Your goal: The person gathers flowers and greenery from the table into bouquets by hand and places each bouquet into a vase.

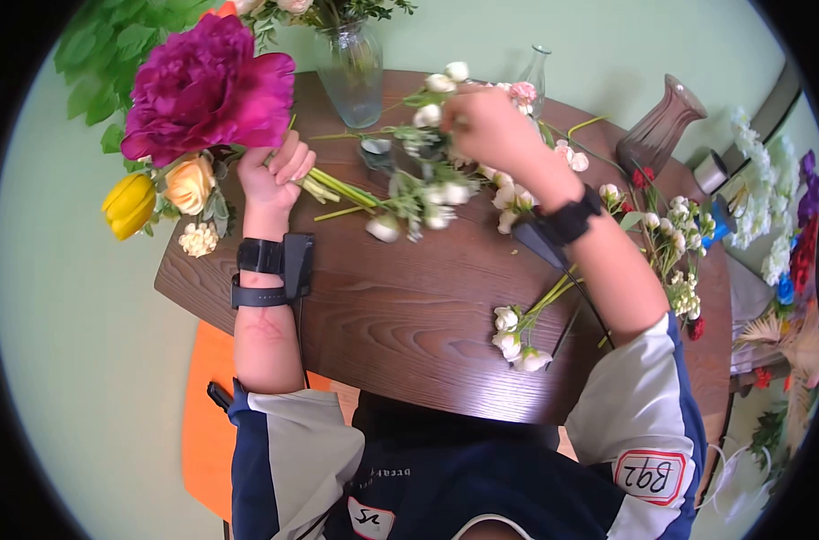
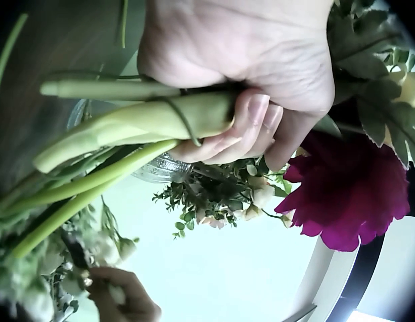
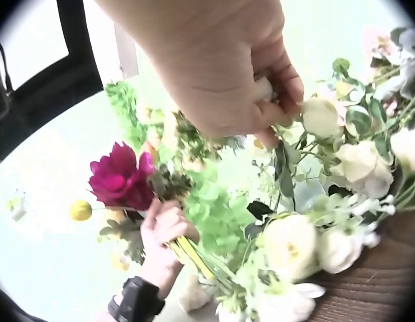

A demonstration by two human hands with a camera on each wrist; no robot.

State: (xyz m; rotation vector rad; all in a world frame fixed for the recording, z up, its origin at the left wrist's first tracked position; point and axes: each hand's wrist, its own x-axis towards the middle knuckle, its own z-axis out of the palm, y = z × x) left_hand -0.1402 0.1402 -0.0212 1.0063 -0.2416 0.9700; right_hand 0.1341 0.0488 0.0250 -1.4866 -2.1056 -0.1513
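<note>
Magenta and ruffled, one large peony-like bloom (image 1: 207, 94) sits with a cupped yellow tulip (image 1: 129, 205) and a peach rose (image 1: 191, 185) at the left end of the dark brown wooden table (image 1: 373, 306), the left hand (image 1: 276, 175) wrapping its curled fingers round their thick green stems (image 1: 337, 190). Over the table, the right hand (image 1: 498, 133) pinches a leafy sprig of white roses (image 3: 320, 119) between thumb and fingers, while a clear glass vase (image 1: 353, 85) stands near the far edge.
</note>
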